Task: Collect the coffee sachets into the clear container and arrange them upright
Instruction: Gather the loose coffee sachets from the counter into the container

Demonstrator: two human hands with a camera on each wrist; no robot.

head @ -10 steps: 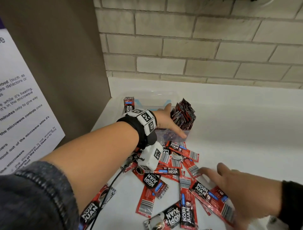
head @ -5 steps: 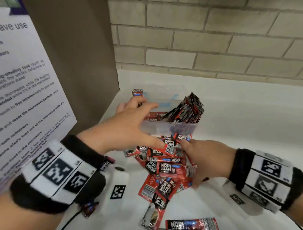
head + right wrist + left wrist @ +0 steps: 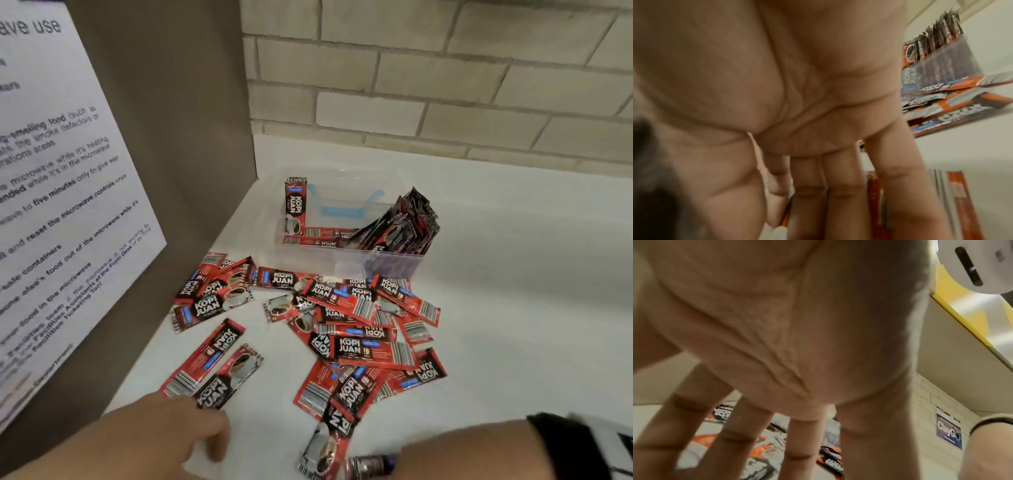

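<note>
The clear container (image 3: 394, 265) stands at the back of the white counter. A bunch of coffee sachets (image 3: 406, 222) leans upright at its right end, one sachet (image 3: 295, 205) stands at its left, and a few lie flat inside. Many red-and-black sachets (image 3: 356, 342) lie loose in front of it. My left hand (image 3: 178, 435) is low at the near left, its fingers (image 3: 735, 434) spread straight, tips beside a near pair of sachets (image 3: 219, 370). My right hand (image 3: 445, 452) is at the near right with straight fingers (image 3: 844, 203) down on a blurred sachet (image 3: 370, 466).
A brown panel with a white notice (image 3: 61, 205) walls off the left side. A brick wall (image 3: 445, 85) runs along the back. The white counter (image 3: 531, 308) stretches bare to the right of the pile.
Both hands have drawn back from the container and the far part of the pile to the sachets nearest me. The left hand no longer reaches into the container.
</note>
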